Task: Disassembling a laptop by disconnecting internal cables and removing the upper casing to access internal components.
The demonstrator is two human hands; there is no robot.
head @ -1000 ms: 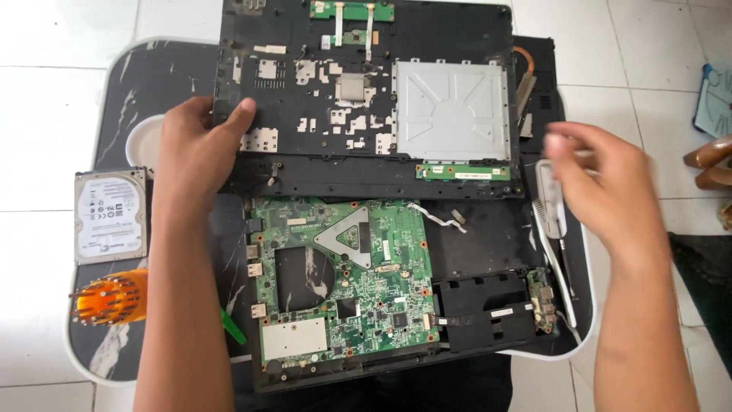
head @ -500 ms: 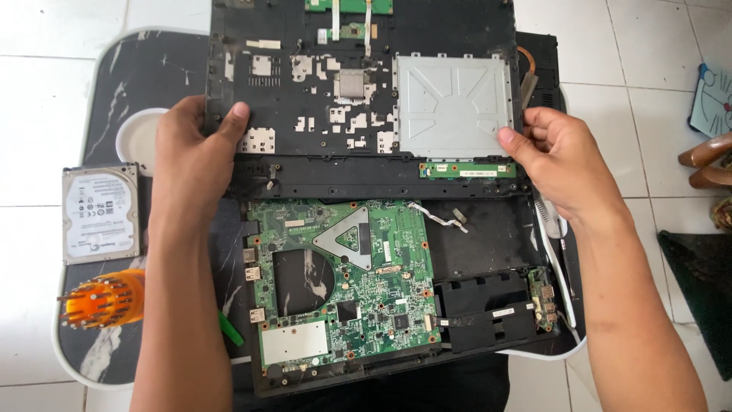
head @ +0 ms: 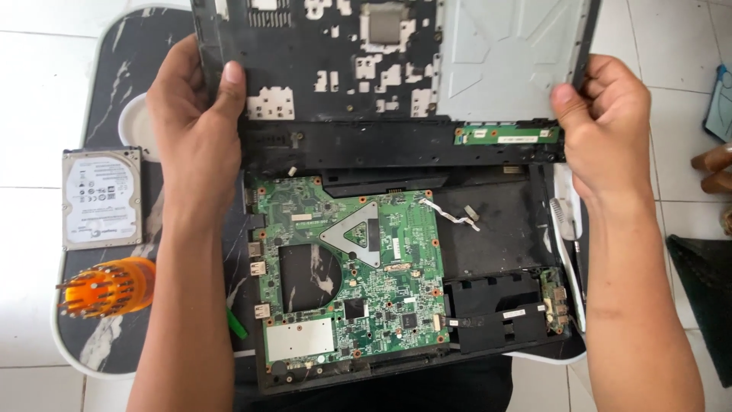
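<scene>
Above the motherboard (head: 351, 275), both hands grip the crosswise cover panel (head: 396, 69).

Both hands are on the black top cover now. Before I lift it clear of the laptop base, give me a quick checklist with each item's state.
1. Left hand gripping the top cover at its left edge: ok.
2. Right hand gripping the cover's right edge: ok.
3. Cover's lower edge raised off the laptop base: cannot tell, it overlaps the base in this view.
4. White ribbon cable lies loose on the base, not attached to the cover: ok.
5. Other cables between the cover and the green motherboard: cannot tell, the underside is hidden.
6. Hard drive and orange screwdriver-bit holder lie left of the base, out of the way: ok.
</scene>
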